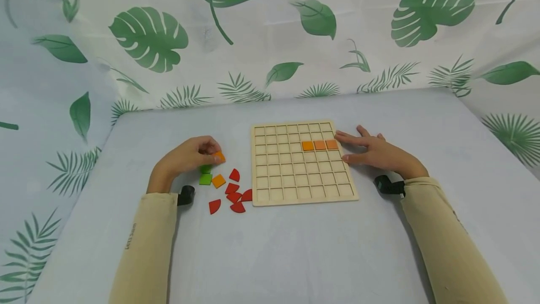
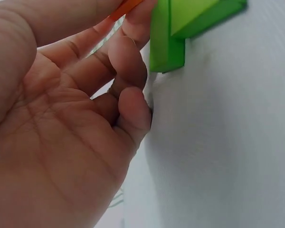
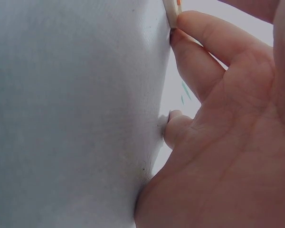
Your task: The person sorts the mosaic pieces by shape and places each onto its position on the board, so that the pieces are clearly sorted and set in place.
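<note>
My left hand [image 1: 190, 155] pinches an orange square tile [image 1: 219, 156] between thumb and fingers, left of a wooden grid board [image 1: 284, 169]. In the left wrist view that tile [image 2: 125, 7] shows only as a sliver at the top, near green blocks [image 2: 167, 45]. Three orange tiles [image 1: 320, 145] lie side by side in one row of the board, reaching its right edge. My right hand [image 1: 375, 151] touches that edge with extended fingers. The right wrist view shows its fingertips against the board's side [image 3: 171, 12].
Below my left hand lie green square tiles [image 1: 206, 179], one partly hidden, and a loose orange tile [image 1: 219, 181]. Several red quarter-circle pieces [image 1: 232, 188] are scattered left of the board, one touching its edge. A white cloth [image 1: 295, 247] covers the table; a leaf-patterned curtain [image 1: 253, 22] hangs behind.
</note>
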Available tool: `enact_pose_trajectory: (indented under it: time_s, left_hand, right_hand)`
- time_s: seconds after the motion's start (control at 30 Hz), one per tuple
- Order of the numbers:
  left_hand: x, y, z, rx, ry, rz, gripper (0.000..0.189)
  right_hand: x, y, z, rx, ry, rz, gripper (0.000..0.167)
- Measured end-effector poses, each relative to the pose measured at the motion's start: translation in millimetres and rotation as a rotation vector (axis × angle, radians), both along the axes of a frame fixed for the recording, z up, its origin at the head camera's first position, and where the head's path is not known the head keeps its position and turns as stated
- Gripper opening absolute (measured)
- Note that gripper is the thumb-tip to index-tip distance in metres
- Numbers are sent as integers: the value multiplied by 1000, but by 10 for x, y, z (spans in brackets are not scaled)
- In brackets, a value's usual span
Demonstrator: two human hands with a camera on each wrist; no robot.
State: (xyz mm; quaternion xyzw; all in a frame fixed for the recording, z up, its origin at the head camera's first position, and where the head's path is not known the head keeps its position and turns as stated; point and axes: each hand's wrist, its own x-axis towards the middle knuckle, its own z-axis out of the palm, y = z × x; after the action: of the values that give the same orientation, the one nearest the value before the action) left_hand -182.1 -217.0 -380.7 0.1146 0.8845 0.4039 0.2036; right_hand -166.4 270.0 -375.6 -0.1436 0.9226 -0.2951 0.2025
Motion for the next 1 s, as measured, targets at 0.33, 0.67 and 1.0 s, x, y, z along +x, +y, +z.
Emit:
enact_pose_trajectory:
  time_s: [0.33, 0.67, 1.0]
  left_hand:
    - [-9, -21, 53, 123, -59, 120, 27]
    - [1, 90, 101, 217, -44, 197, 31]
    - [-11, 276, 195, 404, 7, 270, 33]
  right_hand:
    - [-20, -1, -2, 9, -1, 5, 79]
    - [-12, -7, -8, 8, -9, -6, 79]
    - [2, 5, -6, -3, -1, 2, 78]
